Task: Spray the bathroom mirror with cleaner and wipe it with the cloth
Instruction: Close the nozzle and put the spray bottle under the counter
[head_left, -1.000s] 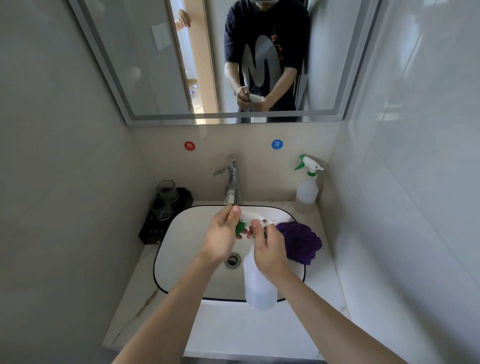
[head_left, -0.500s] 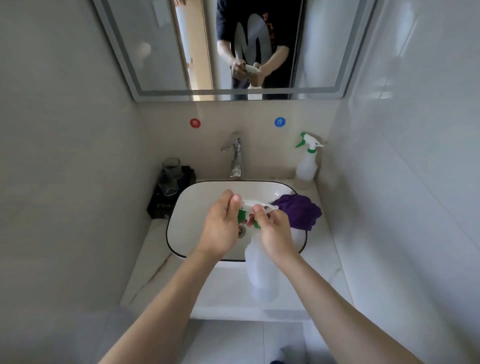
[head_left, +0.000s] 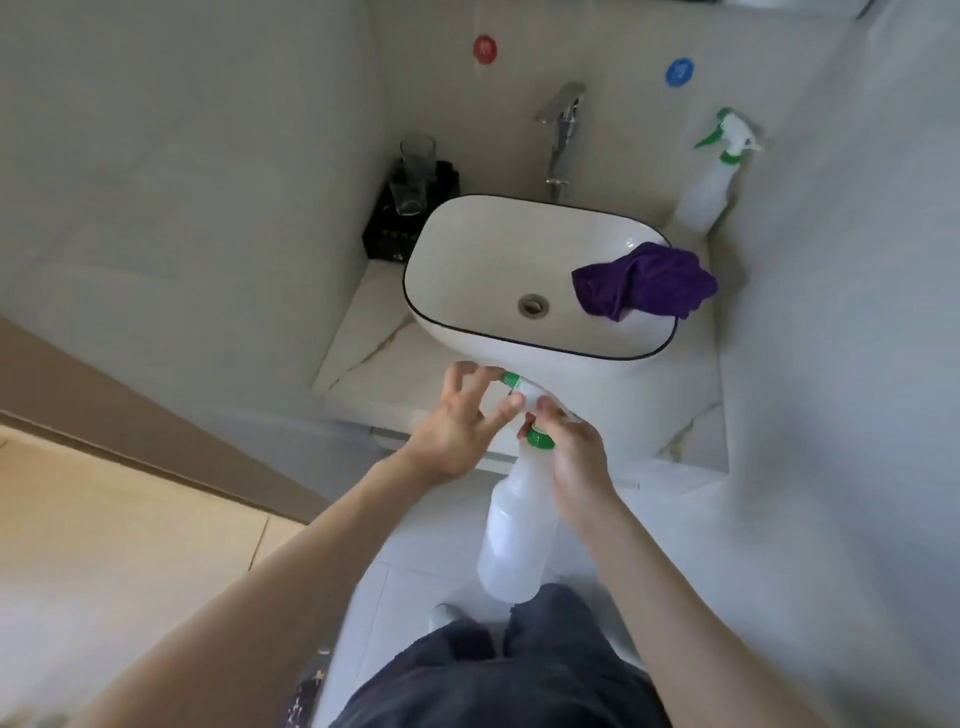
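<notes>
You stand at the near edge of the washbasin (head_left: 540, 340) with the spray bottle (head_left: 514, 540) held low in front of you, its clear body hanging down toward your dark trousers. Your right hand (head_left: 576, 467) is wrapped around the bottle's neck just below the green collar, thumb and forefinger closed on it. Your left hand (head_left: 460, 431) has its thumb and forefinger pinched on the green nozzle tip at the front of the trigger head, while the other fingers fan out loose.

This looks like the preparing step: you appear to be setting the nozzle before any cleaner goes on the glass. The mirror is out of view here, above the top of the frame, so nothing shows whether it has been sprayed. Both forearms reach forward from the near corners and meet at the bottle, wrists bent slightly inward.

The purple cloth (head_left: 644, 283) lies crumpled over the right rim of the basin, part inside and part hanging toward the counter, well apart from both hands. A second spray bottle (head_left: 711, 176) stands in the far right corner beside the tap (head_left: 561, 130).

Next you will likely need to release the nozzle, raise the bottle toward the far wall, and move your right forefinger onto the trigger.
</notes>
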